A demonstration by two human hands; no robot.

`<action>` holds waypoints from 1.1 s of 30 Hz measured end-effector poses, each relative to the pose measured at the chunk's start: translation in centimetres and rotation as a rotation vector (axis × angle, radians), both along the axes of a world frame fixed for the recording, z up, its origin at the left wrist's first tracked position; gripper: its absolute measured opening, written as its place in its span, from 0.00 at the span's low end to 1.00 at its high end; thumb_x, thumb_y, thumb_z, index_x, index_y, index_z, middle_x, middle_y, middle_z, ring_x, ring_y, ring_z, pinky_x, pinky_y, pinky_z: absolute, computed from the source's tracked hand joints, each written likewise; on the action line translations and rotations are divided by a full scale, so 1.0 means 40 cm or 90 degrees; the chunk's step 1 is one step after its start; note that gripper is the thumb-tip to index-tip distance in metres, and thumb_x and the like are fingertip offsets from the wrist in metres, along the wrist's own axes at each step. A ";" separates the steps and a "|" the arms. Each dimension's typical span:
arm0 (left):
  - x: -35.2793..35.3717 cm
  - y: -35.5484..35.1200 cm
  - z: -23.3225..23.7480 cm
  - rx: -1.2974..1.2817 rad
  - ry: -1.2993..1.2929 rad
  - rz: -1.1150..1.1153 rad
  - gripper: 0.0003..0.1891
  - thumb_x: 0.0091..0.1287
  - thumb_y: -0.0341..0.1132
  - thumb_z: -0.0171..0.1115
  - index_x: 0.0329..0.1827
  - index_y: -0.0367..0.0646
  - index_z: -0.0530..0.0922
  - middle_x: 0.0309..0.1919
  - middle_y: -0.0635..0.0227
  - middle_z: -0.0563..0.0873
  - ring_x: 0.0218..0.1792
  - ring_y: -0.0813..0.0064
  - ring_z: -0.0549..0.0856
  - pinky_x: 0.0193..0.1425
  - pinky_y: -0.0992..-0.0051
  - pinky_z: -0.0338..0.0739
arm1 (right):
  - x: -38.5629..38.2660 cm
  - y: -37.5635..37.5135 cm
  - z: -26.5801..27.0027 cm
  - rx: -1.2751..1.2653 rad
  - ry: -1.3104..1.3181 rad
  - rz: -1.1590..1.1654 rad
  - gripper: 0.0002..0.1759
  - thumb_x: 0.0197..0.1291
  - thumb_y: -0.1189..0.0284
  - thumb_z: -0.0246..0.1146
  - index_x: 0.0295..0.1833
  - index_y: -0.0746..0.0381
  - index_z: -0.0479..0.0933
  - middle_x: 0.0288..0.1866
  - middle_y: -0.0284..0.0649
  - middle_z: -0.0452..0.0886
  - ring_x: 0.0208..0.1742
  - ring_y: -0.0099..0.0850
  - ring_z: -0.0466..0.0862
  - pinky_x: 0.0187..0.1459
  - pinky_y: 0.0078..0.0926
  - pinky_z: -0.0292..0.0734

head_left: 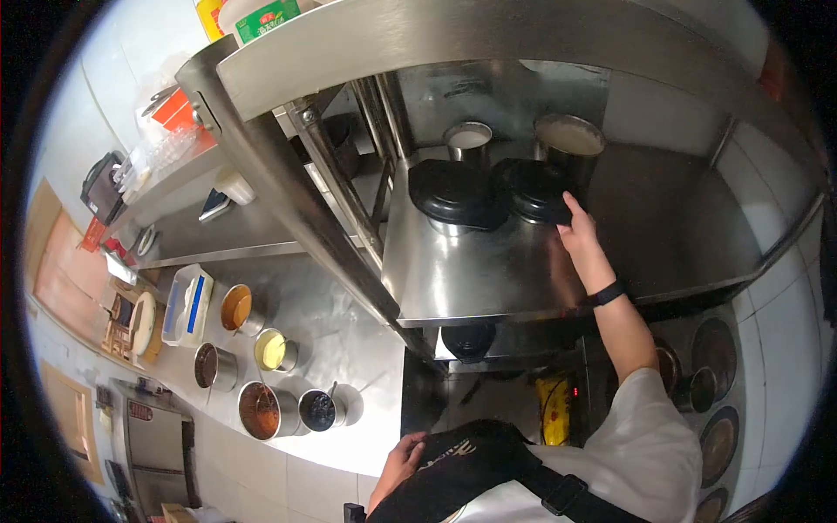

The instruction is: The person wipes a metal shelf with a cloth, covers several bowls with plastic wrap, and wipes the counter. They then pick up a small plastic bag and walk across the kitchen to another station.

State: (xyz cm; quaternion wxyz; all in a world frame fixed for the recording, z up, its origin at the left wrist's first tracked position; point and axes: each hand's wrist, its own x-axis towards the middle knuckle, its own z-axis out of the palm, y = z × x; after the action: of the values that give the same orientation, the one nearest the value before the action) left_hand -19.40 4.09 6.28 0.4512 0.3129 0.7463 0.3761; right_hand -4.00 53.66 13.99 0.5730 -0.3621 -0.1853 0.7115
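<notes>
On the steel shelf, my right hand [577, 228] grips the right edge of a black lid-like dish [534, 187], its thumb on top. That dish sits over a metal container whose lower part shows. Just left of it, a similar black dish [453, 190] covers another metal container. Behind them stand a small pot of white contents [468, 138] and a larger pot of pale contents [569, 138]. Low in the view, my left hand [403, 462] rests against the black apron [471, 466], its fingers curled and no object visible in them.
Several metal pots of sauces, one with yellow contents [274, 349], stand on the lower left counter [349, 305] beside a clear tub [187, 305]. A steel shelf post [305, 209] divides the areas. Below the shelf are a yellow packet [554, 410] and round burners [719, 444].
</notes>
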 end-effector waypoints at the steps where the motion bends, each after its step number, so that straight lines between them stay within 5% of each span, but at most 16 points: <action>1: 0.003 0.005 0.015 0.009 0.004 -0.001 0.14 0.65 0.35 0.49 0.49 0.38 0.72 0.40 0.57 0.80 0.43 0.70 0.78 0.48 0.76 0.69 | 0.004 -0.020 -0.006 0.017 -0.003 -0.034 0.21 0.45 0.73 0.67 0.47 0.64 0.70 0.47 0.39 0.73 0.44 0.33 0.75 0.43 0.35 0.72; 10: -0.013 -0.004 -0.002 0.010 0.001 -0.036 0.13 0.64 0.35 0.49 0.48 0.39 0.72 0.40 0.57 0.80 0.43 0.68 0.79 0.47 0.75 0.70 | 0.009 -0.080 0.000 0.037 0.109 -0.213 0.30 0.48 0.71 0.66 0.53 0.67 0.58 0.49 0.43 0.71 0.46 0.36 0.75 0.49 0.39 0.72; 12: -0.018 0.008 0.002 0.003 0.021 -0.055 0.13 0.64 0.35 0.50 0.49 0.39 0.72 0.40 0.57 0.80 0.43 0.67 0.79 0.47 0.75 0.70 | -0.024 -0.063 -0.023 -0.023 -0.042 -0.193 0.32 0.45 0.61 0.67 0.49 0.66 0.59 0.42 0.41 0.72 0.39 0.33 0.74 0.39 0.28 0.71; 15: -0.028 0.009 -0.001 0.003 0.046 -0.104 0.13 0.64 0.35 0.50 0.49 0.39 0.72 0.40 0.56 0.79 0.43 0.67 0.79 0.46 0.75 0.70 | -0.034 -0.117 0.017 -0.123 -0.133 -0.185 0.32 0.45 0.57 0.66 0.47 0.66 0.59 0.38 0.38 0.69 0.36 0.29 0.70 0.37 0.25 0.67; 17: -0.036 0.002 -0.006 0.024 0.049 -0.099 0.13 0.64 0.35 0.50 0.49 0.39 0.72 0.40 0.55 0.79 0.42 0.67 0.79 0.45 0.75 0.71 | 0.012 -0.146 0.004 -0.017 -0.129 -0.108 0.31 0.46 0.57 0.65 0.46 0.65 0.61 0.37 0.35 0.66 0.36 0.27 0.67 0.38 0.25 0.66; 20: -0.044 -0.012 -0.012 0.007 0.017 -0.062 0.13 0.64 0.35 0.50 0.49 0.39 0.72 0.40 0.56 0.79 0.42 0.65 0.79 0.45 0.74 0.71 | 0.006 -0.220 0.021 0.264 -0.291 -0.387 0.14 0.51 0.69 0.60 0.40 0.64 0.68 0.34 0.33 0.67 0.36 0.23 0.68 0.39 0.24 0.67; 23: -0.045 -0.013 0.017 -0.019 -0.004 -0.067 0.14 0.63 0.35 0.50 0.49 0.40 0.71 0.40 0.56 0.79 0.41 0.66 0.79 0.45 0.74 0.71 | -0.097 -0.283 0.139 0.641 -0.494 -0.064 0.12 0.51 0.78 0.56 0.43 0.62 0.69 0.40 0.36 0.71 0.41 0.28 0.71 0.47 0.23 0.65; 25: -0.045 -0.009 0.008 -0.005 0.024 -0.077 0.14 0.63 0.35 0.50 0.49 0.40 0.71 0.40 0.56 0.79 0.42 0.65 0.79 0.45 0.74 0.70 | -0.198 -0.227 0.143 0.893 -0.831 -0.094 0.18 0.51 0.70 0.58 0.50 0.57 0.70 0.49 0.44 0.69 0.50 0.44 0.67 0.54 0.34 0.61; 28: -0.043 -0.012 0.001 0.023 0.063 -0.093 0.14 0.63 0.35 0.50 0.49 0.40 0.71 0.40 0.55 0.79 0.43 0.64 0.78 0.46 0.74 0.70 | -0.328 -0.182 0.111 0.811 -1.103 0.136 0.27 0.54 0.51 0.52 0.60 0.42 0.63 0.67 0.40 0.54 0.67 0.48 0.50 0.61 0.49 0.46; 33: -0.041 -0.029 0.036 -0.012 0.032 -0.052 0.14 0.63 0.36 0.49 0.49 0.40 0.71 0.41 0.55 0.79 0.44 0.61 0.78 0.47 0.73 0.70 | -0.437 -0.218 0.083 0.865 -1.131 0.110 0.30 0.52 0.48 0.52 0.62 0.41 0.61 0.66 0.39 0.56 0.65 0.47 0.53 0.60 0.51 0.46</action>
State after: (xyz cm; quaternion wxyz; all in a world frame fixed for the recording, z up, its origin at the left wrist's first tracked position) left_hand -21.05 2.92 7.71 0.4500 0.3480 0.7477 0.3425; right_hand -21.49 44.95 17.33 0.2650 -0.3393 -0.9025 -0.0109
